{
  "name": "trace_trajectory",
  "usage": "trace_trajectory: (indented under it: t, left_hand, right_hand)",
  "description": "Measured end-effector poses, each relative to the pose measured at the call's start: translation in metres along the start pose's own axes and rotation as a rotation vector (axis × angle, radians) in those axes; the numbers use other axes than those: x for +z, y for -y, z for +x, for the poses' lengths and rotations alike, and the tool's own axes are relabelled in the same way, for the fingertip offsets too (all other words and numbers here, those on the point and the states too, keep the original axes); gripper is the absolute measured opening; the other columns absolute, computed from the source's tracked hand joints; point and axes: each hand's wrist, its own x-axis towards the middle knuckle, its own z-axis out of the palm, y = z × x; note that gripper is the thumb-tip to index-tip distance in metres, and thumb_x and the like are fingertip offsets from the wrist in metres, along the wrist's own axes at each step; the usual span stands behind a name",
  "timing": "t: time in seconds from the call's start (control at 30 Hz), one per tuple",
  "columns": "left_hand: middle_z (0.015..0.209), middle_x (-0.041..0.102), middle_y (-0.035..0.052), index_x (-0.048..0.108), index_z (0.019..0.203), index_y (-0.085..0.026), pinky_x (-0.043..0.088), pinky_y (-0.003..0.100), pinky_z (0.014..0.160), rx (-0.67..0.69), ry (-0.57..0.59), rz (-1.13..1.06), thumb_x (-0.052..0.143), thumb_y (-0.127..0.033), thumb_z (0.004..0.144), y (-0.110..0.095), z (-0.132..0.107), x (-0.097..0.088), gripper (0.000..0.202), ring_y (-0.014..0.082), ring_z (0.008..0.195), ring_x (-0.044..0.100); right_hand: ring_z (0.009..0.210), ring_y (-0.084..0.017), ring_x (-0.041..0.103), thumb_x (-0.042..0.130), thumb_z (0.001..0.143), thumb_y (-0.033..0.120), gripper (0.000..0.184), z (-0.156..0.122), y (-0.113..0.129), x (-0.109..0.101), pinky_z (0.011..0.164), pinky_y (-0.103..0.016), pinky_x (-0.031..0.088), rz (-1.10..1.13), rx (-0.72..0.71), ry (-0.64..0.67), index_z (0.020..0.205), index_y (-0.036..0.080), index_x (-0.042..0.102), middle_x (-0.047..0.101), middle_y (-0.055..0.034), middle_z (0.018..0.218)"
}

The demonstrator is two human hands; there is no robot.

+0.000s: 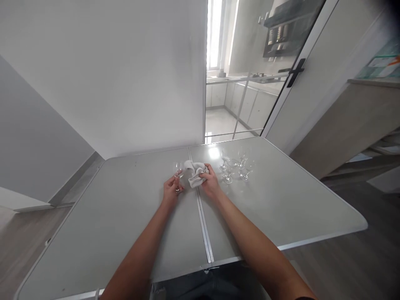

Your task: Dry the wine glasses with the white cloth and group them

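My left hand (171, 188) is closed around the lower part of a small clear stemmed glass (178, 167), which is upright with its bowl above my fingers. In my right hand (211, 182) is a bunched white cloth (196, 173), pinched between thumb and fingers just to the right of the glass. Cloth and glass are close together; whether they touch I cannot tell. Several more clear stemmed glasses (228, 178) stand in a group on the table to the right of my right hand.
The pale table (134, 233) has a metal seam (203, 225) down its middle and rounded corners. A white wall (140, 83) rises behind it. At the back right is a glass door (243, 100) with a black handle (296, 73); a shelf unit (353, 121) stands at the far right.
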Motion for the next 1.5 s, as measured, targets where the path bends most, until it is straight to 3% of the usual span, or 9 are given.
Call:
trace_trajectory:
  t: [0.13,0.3,0.47,0.6,0.7,0.8,0.97,1.2,1.5]
  left_hand:
    - [0.074,0.066,0.0036,0.076,0.093,-0.014,0.052,0.026,0.058,-0.076,0.109,-0.125,0.077,-0.050,0.079,-0.003,0.001,-0.001,0.039,0.0046,0.048,0.040]
    - [0.055,0.055,-0.0014,0.075,0.083,-0.013,0.047,0.024,0.052,-0.018,0.087,-0.037,0.079,-0.052,0.076,-0.005,0.002,0.001,0.040,0.0067,0.045,0.043]
    - [0.050,0.052,-0.0032,0.076,0.108,-0.012,0.046,0.026,0.052,0.002,0.130,0.077,0.078,-0.055,0.076,-0.003,0.001,0.000,0.054,0.0100,0.047,0.048]
    - [0.062,0.059,-0.0007,0.073,0.119,-0.015,0.049,0.026,0.055,0.113,-0.007,0.163,0.072,-0.056,0.082,0.000,0.003,-0.003,0.054,0.0094,0.050,0.051]
    - [0.084,0.064,0.0028,0.073,0.121,-0.021,0.048,0.024,0.054,0.273,-0.180,0.384,0.071,-0.052,0.085,-0.001,0.004,-0.006,0.047,0.0076,0.054,0.052]
    - [0.083,0.064,0.0013,0.072,0.122,-0.023,0.048,0.023,0.057,0.434,-0.100,0.678,0.072,-0.045,0.086,0.000,0.002,-0.005,0.043,0.0083,0.057,0.051]
    - [0.074,0.067,0.0007,0.075,0.116,-0.022,0.046,0.025,0.060,0.590,0.029,0.886,0.072,-0.041,0.087,0.005,0.001,-0.003,0.035,0.0099,0.057,0.050]
    - [0.076,0.067,0.0018,0.071,0.124,-0.022,0.046,0.024,0.060,0.687,0.123,0.932,0.068,-0.040,0.090,0.007,-0.001,-0.006,0.038,0.0107,0.058,0.051]
    - [0.073,0.066,0.0020,0.075,0.116,-0.022,0.044,0.024,0.059,0.638,0.206,0.845,0.070,-0.040,0.088,0.006,-0.004,-0.004,0.034,0.0109,0.056,0.051]
  right_hand:
    - [0.067,-0.013,0.054,0.070,0.060,0.013,0.038,-0.004,0.002,-0.001,0.058,-0.022,0.042,0.002,0.082,0.160,0.094,0.025,0.056,0.061,0.0042,0.078]
    - [0.077,-0.017,0.061,0.076,0.075,0.040,0.028,-0.004,-0.001,0.001,0.068,-0.029,0.049,-0.105,0.114,0.206,0.092,0.022,0.063,0.067,-0.0007,0.086]
    - [0.088,-0.022,0.067,0.085,0.067,0.036,0.043,-0.004,-0.007,0.002,0.078,-0.032,0.052,-0.340,0.096,0.272,0.104,0.018,0.070,0.074,-0.0059,0.098]
    - [0.085,-0.021,0.068,0.074,0.076,0.039,0.037,0.003,-0.014,-0.005,0.076,-0.033,0.054,-0.312,0.043,0.004,0.106,0.018,0.068,0.074,-0.0053,0.094]
    - [0.082,-0.020,0.067,0.066,0.083,0.047,0.039,0.009,-0.015,-0.012,0.073,-0.032,0.054,-0.379,-0.124,-0.224,0.111,0.020,0.063,0.072,-0.0040,0.093]
    - [0.080,-0.019,0.065,0.061,0.087,0.054,0.039,0.008,-0.008,-0.013,0.072,-0.031,0.052,-0.523,-0.318,-0.314,0.103,0.018,0.064,0.069,-0.0041,0.088]
    - [0.080,-0.021,0.061,0.059,0.091,0.049,0.034,-0.004,0.007,-0.003,0.073,-0.031,0.050,-0.772,-0.458,-0.095,0.090,0.016,0.065,0.067,-0.0057,0.082]
    - [0.085,-0.019,0.062,0.058,0.093,0.050,0.036,-0.003,0.017,-0.011,0.079,-0.033,0.051,-0.704,-0.367,0.263,0.119,0.026,0.050,0.065,-0.0038,0.098]
    - [0.102,-0.025,0.060,0.054,0.094,0.060,0.068,-0.010,0.031,-0.016,0.095,-0.040,0.048,-0.839,-0.270,0.439,0.150,0.026,0.037,0.062,-0.0078,0.121]
